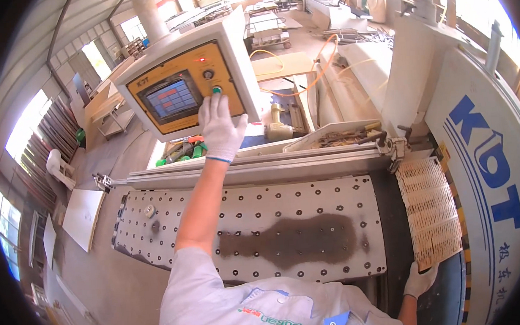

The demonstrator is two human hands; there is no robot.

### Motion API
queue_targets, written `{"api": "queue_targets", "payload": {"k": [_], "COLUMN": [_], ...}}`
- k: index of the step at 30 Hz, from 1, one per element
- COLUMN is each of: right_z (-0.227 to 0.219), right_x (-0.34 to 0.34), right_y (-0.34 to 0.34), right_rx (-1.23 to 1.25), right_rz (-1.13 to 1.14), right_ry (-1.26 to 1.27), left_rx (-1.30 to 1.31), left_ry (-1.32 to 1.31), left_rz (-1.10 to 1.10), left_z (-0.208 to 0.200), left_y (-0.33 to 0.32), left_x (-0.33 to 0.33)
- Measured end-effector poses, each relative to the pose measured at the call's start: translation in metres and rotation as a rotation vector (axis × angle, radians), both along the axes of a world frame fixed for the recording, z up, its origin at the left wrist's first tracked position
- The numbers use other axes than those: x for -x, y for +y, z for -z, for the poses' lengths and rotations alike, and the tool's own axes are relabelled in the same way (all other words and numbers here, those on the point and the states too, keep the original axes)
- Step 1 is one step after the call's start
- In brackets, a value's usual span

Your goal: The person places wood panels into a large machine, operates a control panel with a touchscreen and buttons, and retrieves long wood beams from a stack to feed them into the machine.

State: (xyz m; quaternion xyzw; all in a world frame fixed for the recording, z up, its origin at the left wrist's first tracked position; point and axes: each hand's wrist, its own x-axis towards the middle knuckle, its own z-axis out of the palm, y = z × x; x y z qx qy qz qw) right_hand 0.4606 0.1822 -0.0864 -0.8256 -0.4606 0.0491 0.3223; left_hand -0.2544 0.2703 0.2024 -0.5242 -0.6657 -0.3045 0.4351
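Observation:
My gloved left hand (222, 132) is raised to the control panel (180, 96), fingers stretched and holding nothing. Its fingertips touch the panel just below a green push button (216, 90), beside a small lit screen (171, 100). At the lower right, my gloved right hand (421, 280) grips the near end of a light brown wooden board (430, 211) with rows of short slots. That board lies lengthwise along the right side of the machine, and some right-hand fingers are hidden at its edge. Below my left forearm spreads a pale machine table (280, 197) dotted with round holes.
A metal rail (307, 159) crosses behind the table. Beyond it, a tray (336, 135) holds scraps, next to a yellowish power tool (278, 124) and green-handled tools (197, 148). A tall white machine housing (479, 149) rises at the right. An orange hose (320, 75) loops behind.

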Motion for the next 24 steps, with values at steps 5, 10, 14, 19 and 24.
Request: {"api": "queue_targets", "payload": {"k": [5, 10, 14, 19, 24], "right_z": [0.004, 0.007, -0.017, -0.01, -0.026], "right_x": [-0.002, 0.0, 0.019, 0.011, 0.019], "right_y": [-0.002, 0.0, 0.004, 0.001, -0.012], "right_rx": [-0.051, -0.028, 0.084, 0.056, 0.038], "right_rz": [0.02, 0.065, 0.121, 0.115, 0.097], "right_ry": [-0.044, -0.061, -0.035, -0.033, 0.04], "left_rx": [0.031, -0.034, -0.101, 0.002, 0.344], "left_ry": [-0.016, -0.101, -0.102, -0.176, -0.382], "left_rz": [0.013, 0.165, 0.123, 0.143, 0.481], "left_z": [-0.01, -0.01, -0.009, 0.015, 0.017], "left_y": [0.005, -0.018, -0.043, -0.091, -0.156], "left_x": [0.004, 0.011, 0.038, 0.053, -0.017]}}
